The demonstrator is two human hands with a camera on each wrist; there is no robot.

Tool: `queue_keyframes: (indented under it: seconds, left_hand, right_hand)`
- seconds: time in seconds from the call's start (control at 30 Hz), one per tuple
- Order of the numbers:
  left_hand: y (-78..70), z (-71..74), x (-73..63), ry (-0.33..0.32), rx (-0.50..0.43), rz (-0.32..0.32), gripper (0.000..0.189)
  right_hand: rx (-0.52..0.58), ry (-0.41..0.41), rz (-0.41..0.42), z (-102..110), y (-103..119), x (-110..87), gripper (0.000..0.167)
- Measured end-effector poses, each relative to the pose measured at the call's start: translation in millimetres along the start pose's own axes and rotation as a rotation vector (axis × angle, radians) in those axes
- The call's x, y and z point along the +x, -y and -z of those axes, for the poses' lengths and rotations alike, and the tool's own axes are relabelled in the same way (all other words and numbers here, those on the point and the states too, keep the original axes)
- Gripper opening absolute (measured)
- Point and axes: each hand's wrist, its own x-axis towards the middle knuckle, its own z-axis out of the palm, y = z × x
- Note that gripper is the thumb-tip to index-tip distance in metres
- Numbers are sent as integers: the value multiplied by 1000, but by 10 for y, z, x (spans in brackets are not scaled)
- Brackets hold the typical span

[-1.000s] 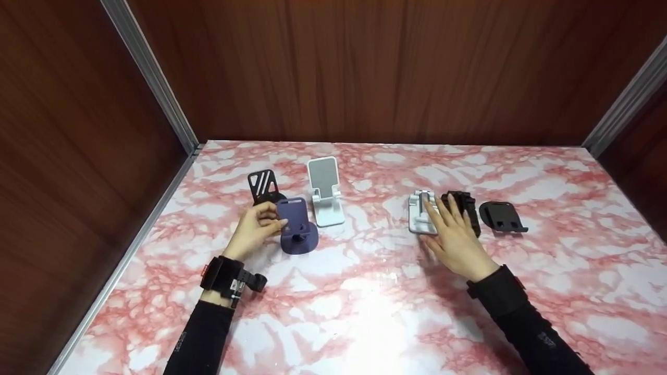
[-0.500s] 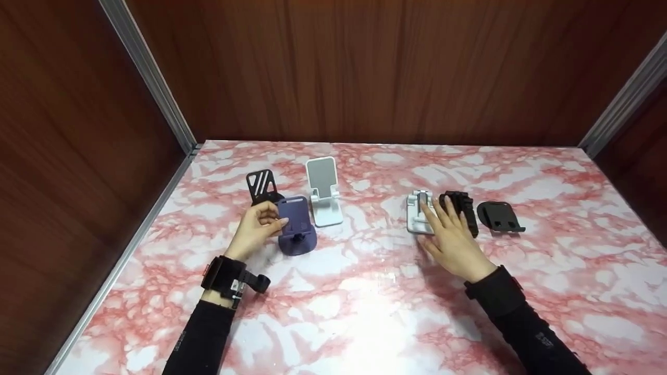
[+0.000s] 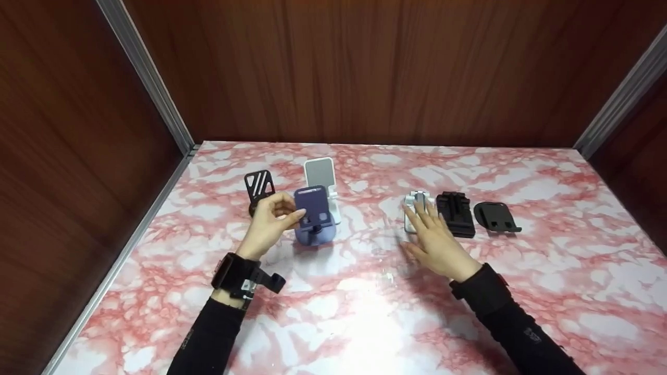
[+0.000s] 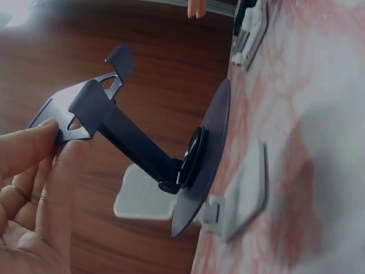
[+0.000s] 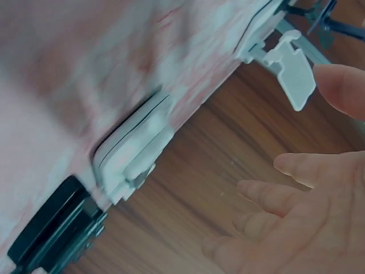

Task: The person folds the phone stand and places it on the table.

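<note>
My left hand pinches the left edge of a purple phone stand between thumb and fingers. In the left wrist view, the stand's round base is tilted and clear of the tabletop, with a shadow beyond it. Behind it, partly covered, stands an unfolded white phone stand. A black slotted phone stand is left of it, its lower part behind my hand. My right hand spreads its fingers over a folded white phone stand, holding nothing; the right wrist view shows its fingers apart from that stand.
Right of the folded white stand lie a folded black phone stand and a black phone stand with a rounded base. The marbled red-and-white table is bordered by wooden panels and a metal rail at the left.
My left hand has lifted the purple phone stand and carried it right, in front of the unfolded white one. My right hand has drawn slightly left, uncovering the folded black stand.
</note>
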Motion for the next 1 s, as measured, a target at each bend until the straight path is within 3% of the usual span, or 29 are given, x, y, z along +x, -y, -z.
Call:
queue_keyframes:
  seconds: [0.17, 0.4, 0.5, 0.67, 0.77, 0.87, 1.0]
  left_hand:
    - [-86, -177, 8, 45, 7, -47, 17]
    - [-216, -441, 43, 105, 5, -102, 20]
    - [-278, -531, 35, 146, 6, -130, 20]
    - [-457, -651, -53, 200, 2, -161, 17]
    - [-515, -724, -85, 224, 2, -170, 16]
    - [-518, -798, -88, 244, 9, -186, 15]
    - [-480, -869, -76, 251, 20, -169, 15]
  right_hand:
    - [172, 43, 13, -63, 79, -20, 73]
    - [400, 104, -41, -53, 152, 12, 66]
    - [631, 169, -74, -66, 174, 47, 62]
    - [1197, 339, -181, -139, 192, 80, 59]
    - [1421, 353, -245, -178, 187, 111, 57]
    - [1521, 329, -267, -194, 179, 153, 55]
    - [1541, 295, -281, -181, 159, 186, 53]
